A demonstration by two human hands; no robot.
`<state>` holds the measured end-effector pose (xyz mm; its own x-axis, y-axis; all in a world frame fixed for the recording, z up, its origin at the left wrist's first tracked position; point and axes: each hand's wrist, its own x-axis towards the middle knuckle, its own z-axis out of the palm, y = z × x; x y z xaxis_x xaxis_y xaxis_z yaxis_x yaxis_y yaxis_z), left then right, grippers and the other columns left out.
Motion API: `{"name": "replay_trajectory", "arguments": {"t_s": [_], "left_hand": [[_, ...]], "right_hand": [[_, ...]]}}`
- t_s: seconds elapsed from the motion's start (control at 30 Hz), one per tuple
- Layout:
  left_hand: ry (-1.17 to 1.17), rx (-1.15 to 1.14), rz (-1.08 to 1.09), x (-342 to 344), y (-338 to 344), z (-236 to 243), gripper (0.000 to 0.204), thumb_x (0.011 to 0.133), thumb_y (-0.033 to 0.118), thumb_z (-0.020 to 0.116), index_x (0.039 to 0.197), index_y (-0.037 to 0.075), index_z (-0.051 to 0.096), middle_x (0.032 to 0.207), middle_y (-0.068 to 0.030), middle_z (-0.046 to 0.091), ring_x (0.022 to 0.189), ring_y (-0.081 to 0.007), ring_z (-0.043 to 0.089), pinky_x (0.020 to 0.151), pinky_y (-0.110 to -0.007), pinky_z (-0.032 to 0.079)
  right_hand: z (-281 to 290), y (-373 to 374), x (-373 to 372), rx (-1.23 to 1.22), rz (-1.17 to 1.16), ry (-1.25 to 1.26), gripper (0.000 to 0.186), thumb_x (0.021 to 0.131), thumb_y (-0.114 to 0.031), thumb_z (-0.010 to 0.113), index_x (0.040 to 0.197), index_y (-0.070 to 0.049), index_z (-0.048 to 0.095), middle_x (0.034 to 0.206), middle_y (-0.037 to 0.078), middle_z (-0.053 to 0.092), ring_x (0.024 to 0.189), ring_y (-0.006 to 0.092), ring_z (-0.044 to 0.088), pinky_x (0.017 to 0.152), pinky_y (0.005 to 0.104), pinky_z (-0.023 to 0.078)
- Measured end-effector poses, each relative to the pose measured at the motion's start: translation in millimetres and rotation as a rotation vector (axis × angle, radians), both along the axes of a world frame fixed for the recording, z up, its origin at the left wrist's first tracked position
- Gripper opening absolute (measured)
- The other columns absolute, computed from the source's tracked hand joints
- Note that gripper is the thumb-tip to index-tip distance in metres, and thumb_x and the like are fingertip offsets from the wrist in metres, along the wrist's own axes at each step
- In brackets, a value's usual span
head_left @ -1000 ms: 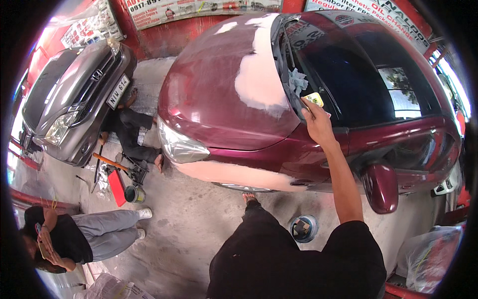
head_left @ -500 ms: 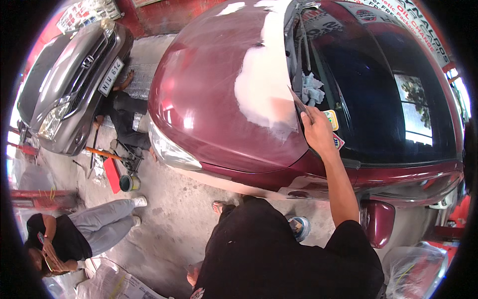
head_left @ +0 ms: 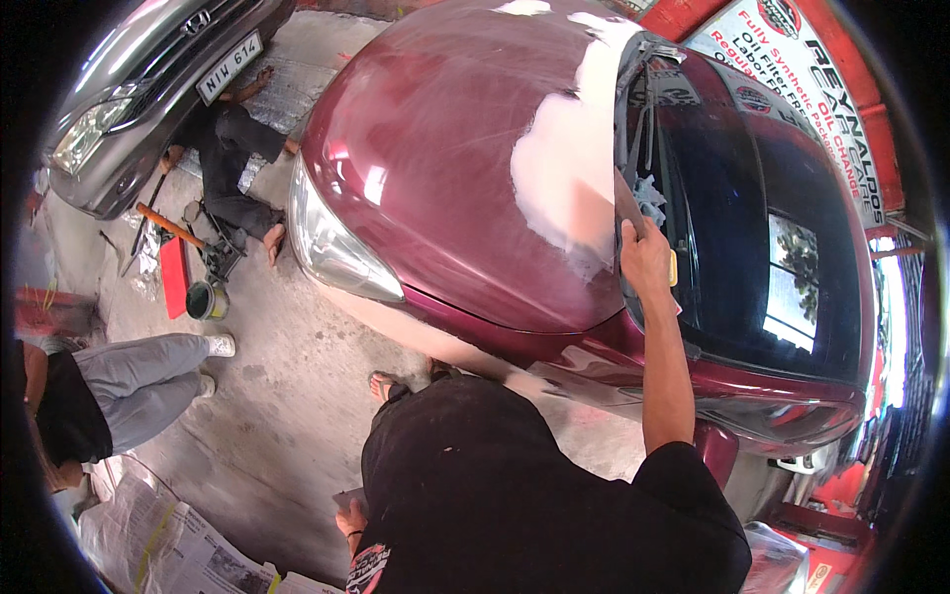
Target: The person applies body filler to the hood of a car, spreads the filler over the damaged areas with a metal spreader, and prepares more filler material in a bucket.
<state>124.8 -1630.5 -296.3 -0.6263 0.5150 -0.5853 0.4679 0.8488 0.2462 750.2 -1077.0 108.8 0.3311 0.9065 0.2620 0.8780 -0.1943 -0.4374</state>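
My right hand (head_left: 646, 255) is closed round a thin, flat, grey-brown piece (head_left: 627, 204), at the rear edge of the car's maroon hood (head_left: 426, 168). Its kind is unclear. Beside it on the hood lies a broad pale filler patch (head_left: 559, 163), with a pinker area nearest the hand. Low by my left side, my left hand (head_left: 351, 519) grips a flat grey piece (head_left: 346, 497), mostly hidden by my body. Crumpled light-blue paper or cloth (head_left: 649, 198) sits at the windshield base, just beyond my right hand.
A grey car (head_left: 148, 99) stands at the far left, with a person (head_left: 233, 163) lying on the floor by it. A bucket (head_left: 206, 301) and a red board (head_left: 174, 277) are nearby. Another person (head_left: 148, 386) is at left. Newspaper and plastic sheeting (head_left: 198, 549) lie lower left.
The view has shifted, so the grey car sits higher and the hood further right. My right hand stays at the hood's rear edge. My left hand now shows more, with its flat piece.
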Motion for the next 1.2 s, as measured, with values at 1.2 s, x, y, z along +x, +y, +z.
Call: {"name": "replay_trajectory", "arguments": {"t_s": [1.2], "left_hand": [[0.115, 0.035, 0.009, -4, -46, -4, 0.073, 0.087, 0.059, 0.071, 0.094, -0.014, 0.073, 0.088, -0.0366, 0.072, 0.094, -0.0536, 0.073, 0.081, -0.06, 0.054]], "right_hand": [[-6, 67, 57, -0.278, -0.057, -0.059, 0.045, 0.101, -0.034, 0.061, 0.114, 0.008, 0.073, 0.111, 0.034, 0.073, 0.109, 0.0519, 0.069, 0.097, 0.0555, 0.054]]}}
